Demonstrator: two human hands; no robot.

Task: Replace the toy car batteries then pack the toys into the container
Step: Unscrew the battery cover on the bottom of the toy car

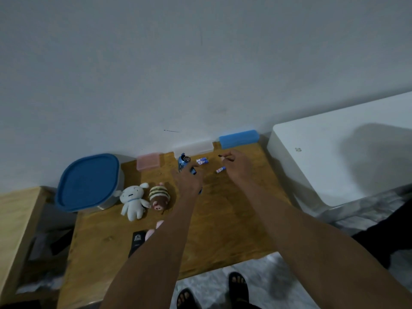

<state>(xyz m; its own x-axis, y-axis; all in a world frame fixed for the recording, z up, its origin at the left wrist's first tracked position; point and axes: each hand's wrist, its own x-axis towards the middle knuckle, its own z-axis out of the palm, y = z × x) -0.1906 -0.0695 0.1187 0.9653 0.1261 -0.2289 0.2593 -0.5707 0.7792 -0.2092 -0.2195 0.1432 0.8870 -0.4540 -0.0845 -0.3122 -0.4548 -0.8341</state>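
Observation:
A blue toy car [183, 163] lies on its side near the back of the wooden table [223, 230]. My left hand [188, 181] grips the car's near end. My right hand [237, 166] pinches a thin dark screwdriver [225, 156] just right of the car. Two blue-and-white batteries [202, 161] lie between the hands, and one more battery [221, 169] lies by my right hand. A round container with a blue lid [88, 181] stands at the table's left. A white plush [133, 200] and a brown striped plush [159, 197] lie beside it.
Pink [148, 161], clear [193, 148] and blue [239, 138] small boxes line the wall. A black remote [137, 240] and a pink plush [153, 229] lie partly under my left forearm. A white cabinet [334, 157] stands to the right, a wooden shelf [15, 219] to the left.

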